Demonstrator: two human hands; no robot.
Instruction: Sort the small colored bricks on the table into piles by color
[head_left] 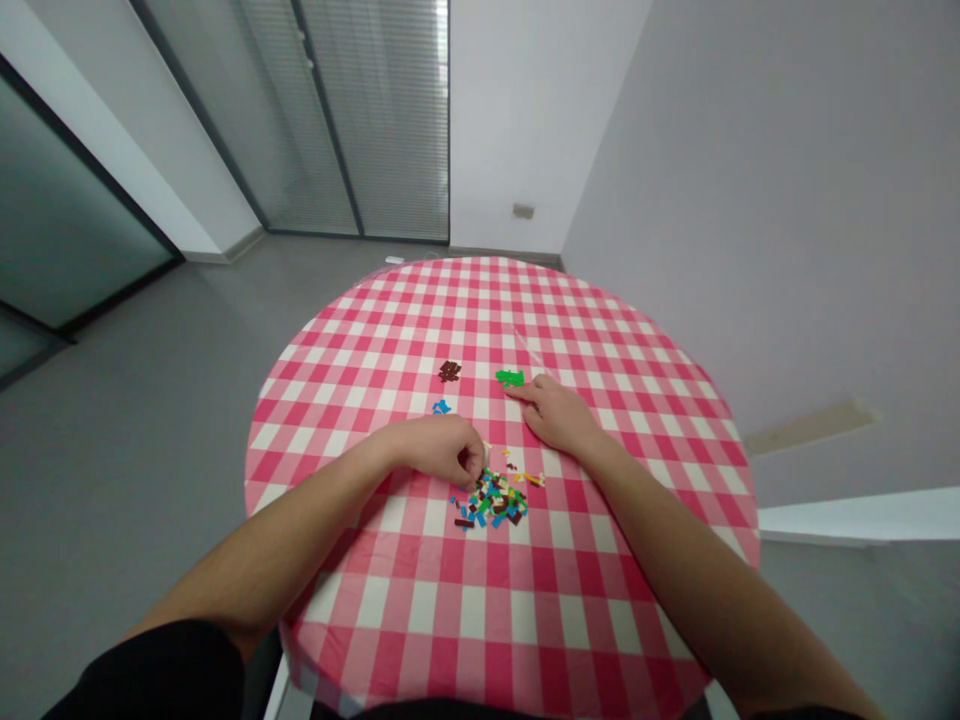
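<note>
My left hand (439,450) rests on the round table with its fingers curled together just above a mixed pile of tiny plastic bricks (489,503); the fingertips hide whatever may lie between them. My right hand (551,415) lies flat, its index finger stretched toward a small group of green bricks (510,378), almost touching them. Farther out are a small cluster of dark brown bricks (449,371) and a few blue bricks (442,407). Several yellow and white bricks (521,473) lie scattered beside the pile.
The bricks lie on a pink-and-white checked tablecloth (480,610) covering the round table. Around it is a grey floor (142,340). A glass partition with blinds (360,120) stands behind, and a pale wall (750,170) stands to the right.
</note>
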